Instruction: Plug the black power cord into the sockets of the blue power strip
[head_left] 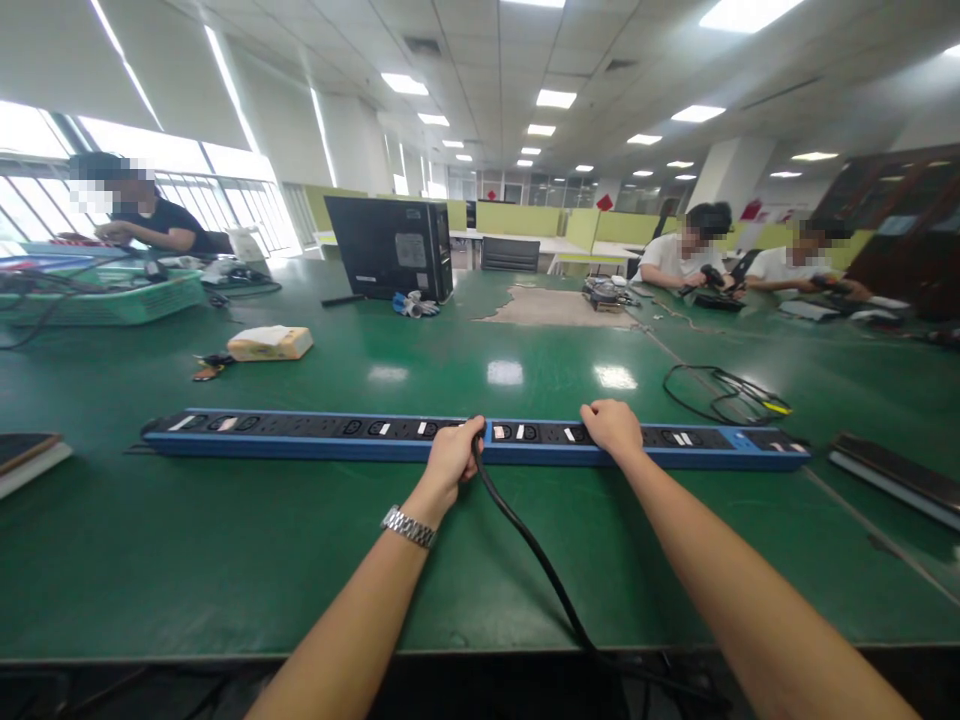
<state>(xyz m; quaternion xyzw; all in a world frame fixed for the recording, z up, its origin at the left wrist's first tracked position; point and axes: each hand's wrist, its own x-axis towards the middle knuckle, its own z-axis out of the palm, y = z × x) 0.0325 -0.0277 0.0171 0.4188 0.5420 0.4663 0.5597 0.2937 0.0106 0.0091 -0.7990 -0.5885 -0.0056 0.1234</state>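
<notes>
A long blue and black power strip point(405, 425), with several sockets and white labels, lies lengthwise across the green table. My left hand point(452, 455) is closed round the end of a thick black power cord point(529, 540) at the middle of the strip; the plug itself is hidden by the fingers. From there the cord runs down over the table's front edge. To the right, my right hand point(615, 428) is wrapped over the strip and grips it, its fingertips partly out of sight. A metal watch point(409, 526) sits on my left wrist.
Beyond the strip are a tissue pack point(270, 343), a black computer case point(394, 248) and a coiled black cable point(720, 393). A green basket point(142, 302) stands at far left. Dark flat objects lie at both sides. Other people sit at the far sides.
</notes>
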